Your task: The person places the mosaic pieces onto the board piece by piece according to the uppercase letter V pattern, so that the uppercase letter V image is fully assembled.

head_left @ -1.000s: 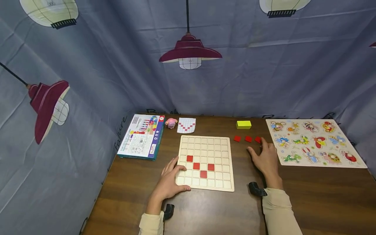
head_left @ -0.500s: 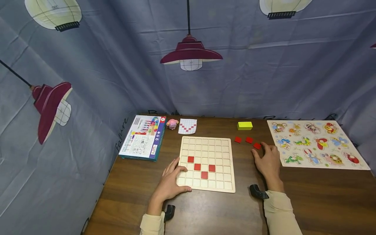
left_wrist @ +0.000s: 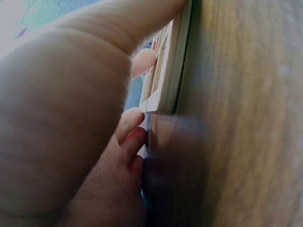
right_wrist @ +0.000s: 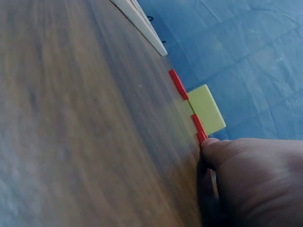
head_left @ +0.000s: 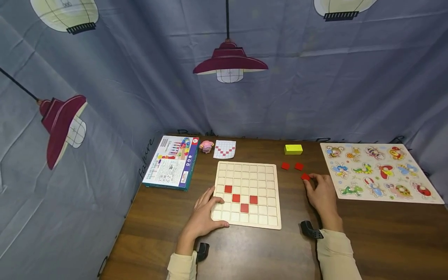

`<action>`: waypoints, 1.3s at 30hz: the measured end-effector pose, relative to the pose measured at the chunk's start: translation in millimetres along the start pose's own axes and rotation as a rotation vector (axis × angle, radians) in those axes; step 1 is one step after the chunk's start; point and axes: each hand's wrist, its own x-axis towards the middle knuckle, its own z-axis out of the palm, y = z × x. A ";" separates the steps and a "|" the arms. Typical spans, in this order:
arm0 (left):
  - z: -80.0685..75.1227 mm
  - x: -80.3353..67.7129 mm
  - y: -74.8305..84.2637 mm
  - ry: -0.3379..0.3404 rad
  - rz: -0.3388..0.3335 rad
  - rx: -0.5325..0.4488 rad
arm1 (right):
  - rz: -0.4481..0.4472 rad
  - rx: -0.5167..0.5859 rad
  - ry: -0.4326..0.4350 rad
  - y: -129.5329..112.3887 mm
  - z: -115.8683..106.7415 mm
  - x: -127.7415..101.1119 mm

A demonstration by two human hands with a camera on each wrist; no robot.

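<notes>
Grid board [head_left: 261, 175] sits flat mid-table; four of its cells hold red squares [head_left: 244, 208], three stepping down diagonally to the right, the fourth one step back up. Left hand [head_left: 203, 219] wide, braced on the board's near-left corner: thumb at the near edge, fingers along the left edge, no pinch.

Right hand [head_left: 323, 196] narrow: thumb and index pinch the edge of a red tile [head_left: 305, 176], right of the grid board. Two loose red tiles [head_left: 292, 166] lie just beyond it, yellow block [head_left: 293, 149] behind them. Insect puzzle board [head_left: 413, 146] farther right, pieces seated in it. Box [head_left: 168, 163] at far left, closed, contents hidden. Beside it: pink figurine [head_left: 206, 146], then pattern card [head_left: 224, 149] with a red V.

Hard to see: left wrist view mostly blocked by the hand, only a board corner shows. Right wrist view catches just the tip of the pinched tile; index hidden behind the thumb. Both sleeves [head_left: 336, 249] cut off at the bottom.

Edges: table [head_left: 259, 252] backs onto the curtain [head_left: 245, 109]. Wood strip between grid board and right hand; wider stretch in front of the board.
</notes>
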 end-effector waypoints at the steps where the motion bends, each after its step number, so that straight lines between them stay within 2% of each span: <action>1: 0.1 -0.3 -0.4 0.001 -0.003 0.004 | -0.007 0.001 0.001 -0.3 0.0 -0.8; 6: -0.1 -1.1 -0.3 0.004 -0.008 -0.002 | -0.052 0.003 0.028 0.7 -0.3 -4.8; 11: -0.3 -0.9 0.6 0.001 -0.005 -0.002 | -0.061 -0.003 0.042 0.5 -1.0 -6.7; 22: 0.9 -2.5 -0.5 0.007 0.000 -0.004 | -0.182 0.043 0.136 -1.6 3.3 -12.1; 31: 1.0 -1.5 -1.2 0.004 0.001 0.003 | -0.237 0.066 0.100 -12.1 10.5 -22.1; 39: 1.2 -1.1 -1.0 0.003 0.000 0.002 | -0.225 0.112 0.020 -48.4 14.8 -30.5</action>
